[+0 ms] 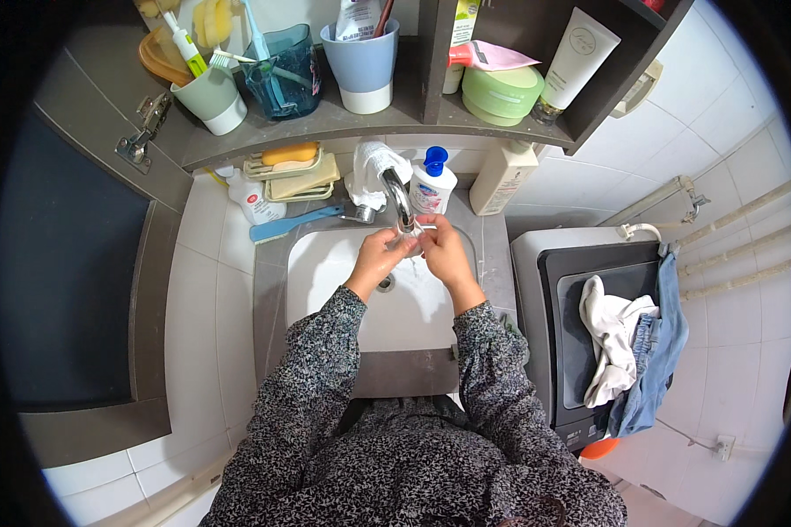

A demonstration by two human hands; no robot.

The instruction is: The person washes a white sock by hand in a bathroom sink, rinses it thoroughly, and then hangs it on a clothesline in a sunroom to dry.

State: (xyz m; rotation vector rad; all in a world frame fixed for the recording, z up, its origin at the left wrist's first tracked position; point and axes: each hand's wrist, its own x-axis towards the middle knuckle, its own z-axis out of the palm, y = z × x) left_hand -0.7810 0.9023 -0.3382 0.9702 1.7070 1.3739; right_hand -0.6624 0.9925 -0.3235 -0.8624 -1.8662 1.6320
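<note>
Under the spout of the chrome faucet (399, 196), my left hand (377, 258) and my right hand (445, 255) meet. Between them they grip a small whitish, partly see-through item (410, 245) by its two sides. Fingers cover much of it, so its exact kind is unclear. Water appears to run down just below it into the white sink basin (395, 329). The drain (385, 284) shows beneath my left wrist. A white cloth (374, 168) is draped over the back of the faucet.
Left of the faucet lie a blue-handled brush (295, 224), soap dishes (303, 186) and a white bottle (257, 197). Behind stand a pump bottle (432, 188) and a beige bottle (503, 178). A shelf (405, 122) with cups overhangs them. Clothes (616, 336) lie on a washing machine (570, 356) at right.
</note>
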